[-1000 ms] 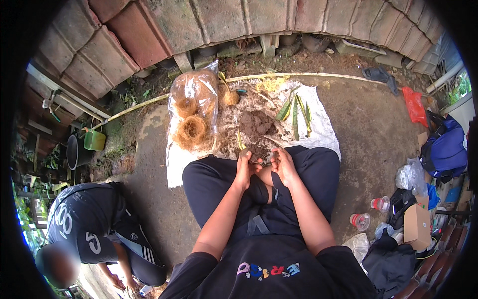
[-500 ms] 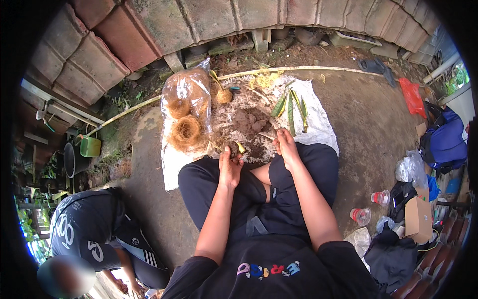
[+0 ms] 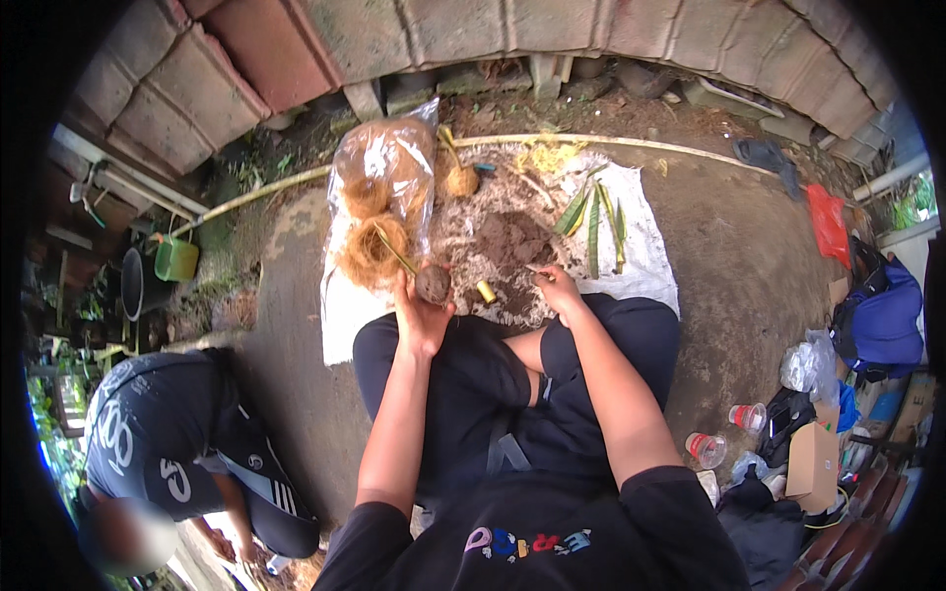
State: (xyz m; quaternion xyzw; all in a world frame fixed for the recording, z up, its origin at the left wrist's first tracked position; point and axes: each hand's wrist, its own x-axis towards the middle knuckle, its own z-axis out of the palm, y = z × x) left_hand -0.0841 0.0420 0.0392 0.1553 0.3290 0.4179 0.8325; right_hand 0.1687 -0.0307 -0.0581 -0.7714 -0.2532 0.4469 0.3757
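Note:
I squat over a white sheet spread on the ground, with a mound of brown soil on it. My left hand is closed around a round brown ball of soil with a thin green stem sticking up from it. My right hand reaches to the edge of the soil heap, fingers pinched on something small that I cannot make out. A short yellow piece lies between my hands. Long green leaves lie on the sheet to the right of the soil.
A clear plastic bag of brown coconut fibre stands at the sheet's left. A bamboo pole lies along the brick wall behind. Another person in dark clothes crouches at lower left. Cups, bags and a cardboard box sit at the right.
Both hands moved forward from my lap to the sheet and apart. My left hand now holds the soil ball near the fibre bag; my right reached the soil heap.

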